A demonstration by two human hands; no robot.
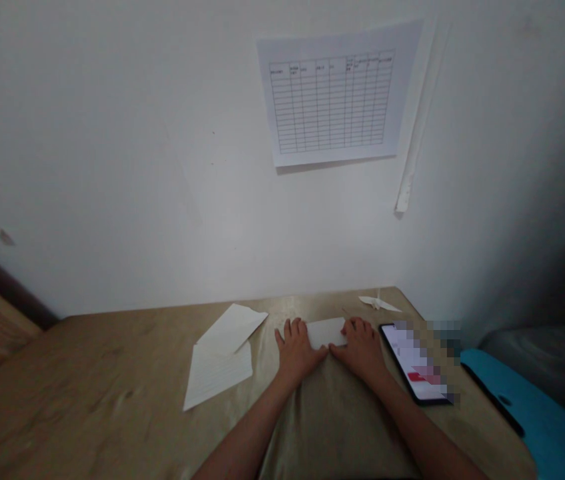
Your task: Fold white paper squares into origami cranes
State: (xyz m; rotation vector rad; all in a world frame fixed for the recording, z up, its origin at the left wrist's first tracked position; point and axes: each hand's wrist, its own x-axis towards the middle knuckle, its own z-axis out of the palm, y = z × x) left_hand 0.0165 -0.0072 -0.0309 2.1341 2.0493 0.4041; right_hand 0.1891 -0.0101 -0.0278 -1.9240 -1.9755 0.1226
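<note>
A small white piece of paper (327, 331), apparently folded, lies on the cloth-covered table (337, 427) between my hands. My left hand (299, 348) grips its left end, with the thumb along the near edge and the fingers curled at the side. At the right end my right hand (361, 345) holds it in the same way, and the two thumbs nearly meet at the near edge. Both palms hide the paper's ends.
Lined paper sheets (220, 373) lie to the left. Right of my hands is a lit phone (412, 363), with a folded paper figure (377, 303) behind it. A blue object (537, 413) stands beyond the table's right edge. A printed table sheet (335, 100) hangs on the wall.
</note>
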